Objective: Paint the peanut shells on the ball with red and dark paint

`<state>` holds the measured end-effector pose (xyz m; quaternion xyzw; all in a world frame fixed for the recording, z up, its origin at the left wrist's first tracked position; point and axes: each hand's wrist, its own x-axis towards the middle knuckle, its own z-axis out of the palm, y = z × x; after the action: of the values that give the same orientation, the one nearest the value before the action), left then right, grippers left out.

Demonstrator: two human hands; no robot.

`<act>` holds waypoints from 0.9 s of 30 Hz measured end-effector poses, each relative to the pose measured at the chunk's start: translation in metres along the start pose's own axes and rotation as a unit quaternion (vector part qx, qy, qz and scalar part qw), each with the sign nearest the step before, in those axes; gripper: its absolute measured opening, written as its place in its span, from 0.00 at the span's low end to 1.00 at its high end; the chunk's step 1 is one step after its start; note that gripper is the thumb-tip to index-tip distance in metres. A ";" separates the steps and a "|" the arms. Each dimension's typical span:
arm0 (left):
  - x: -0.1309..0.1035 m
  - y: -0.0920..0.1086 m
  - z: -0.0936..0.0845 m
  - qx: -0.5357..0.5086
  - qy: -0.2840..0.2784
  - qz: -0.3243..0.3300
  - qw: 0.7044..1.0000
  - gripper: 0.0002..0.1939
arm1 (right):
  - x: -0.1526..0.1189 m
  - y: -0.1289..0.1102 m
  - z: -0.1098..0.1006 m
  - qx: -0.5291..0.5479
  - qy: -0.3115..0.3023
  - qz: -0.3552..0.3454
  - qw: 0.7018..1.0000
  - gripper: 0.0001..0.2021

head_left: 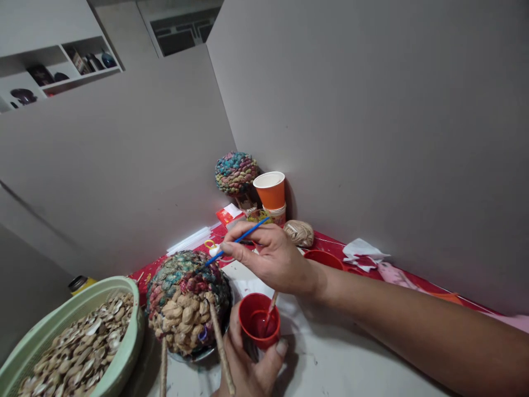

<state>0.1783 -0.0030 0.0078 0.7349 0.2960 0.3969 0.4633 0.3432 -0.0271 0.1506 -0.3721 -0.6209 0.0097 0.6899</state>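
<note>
Right hand point(270, 256): pinching a blue brush point(237, 241) between thumb and fingers; brush tip at the ball's upper side, contact too small to confirm.
Left hand point(250, 372): wrapped around a small red cup point(247, 310), thumb on its near right side.
Cup contents: dark red liquid; a thin stick point(271, 306) leans inside.
Peanut ball point(184, 309): on the table left of the cup; upper part blue-green and red, lower front mostly bare tan shell, one purple spot.
Green basket point(135, 331): left of ball, holding loose shells point(78, 347).
Back corner: second, multicoloured ball point(235, 171) beside an orange cup point(270, 196); yarn point(299, 233) nearby.
</note>
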 end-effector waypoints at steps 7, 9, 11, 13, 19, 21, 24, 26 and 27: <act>0.002 0.004 -0.001 0.011 -0.009 0.006 1.000 0.31 | -0.004 -0.002 0.003 -0.036 -0.014 -0.053 0.998 0.07; 0.001 0.002 -0.001 0.021 0.003 0.005 1.000 0.32 | -0.003 0.000 0.002 -0.055 0.000 -0.072 0.996 0.07; 0.000 0.000 -0.001 0.028 0.009 0.007 1.000 0.32 | -0.001 0.003 0.000 -0.059 0.013 -0.074 0.995 0.06; 0.000 -0.001 -0.001 0.033 0.000 0.008 0.999 0.33 | 0.000 0.003 -0.001 -0.060 0.014 -0.087 0.994 0.06; 0.002 -0.001 -0.003 0.066 -0.021 0.017 0.997 0.32 | -0.006 -0.006 0.001 -0.092 -0.042 -0.190 0.977 0.03; 0.002 -0.001 -0.004 0.075 -0.017 0.018 0.997 0.32 | -0.007 -0.012 0.000 -0.095 -0.079 -0.202 0.971 0.04; 0.001 -0.002 -0.005 0.090 -0.006 0.020 0.996 0.31 | -0.006 -0.020 -0.004 -0.100 -0.118 -0.212 0.965 0.04; 0.001 -0.002 -0.004 0.097 -0.002 0.031 0.995 0.31 | -0.005 -0.022 -0.006 -0.101 -0.113 -0.215 0.965 0.04; 0.001 -0.002 -0.003 0.101 -0.003 0.041 0.994 0.31 | -0.005 -0.022 -0.006 -0.103 -0.108 -0.217 0.965 0.05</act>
<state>0.1756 -0.0002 0.0072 0.7906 0.3026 0.3812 0.3716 0.3378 -0.0485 0.1583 -0.2949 -0.7548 -0.1643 0.5624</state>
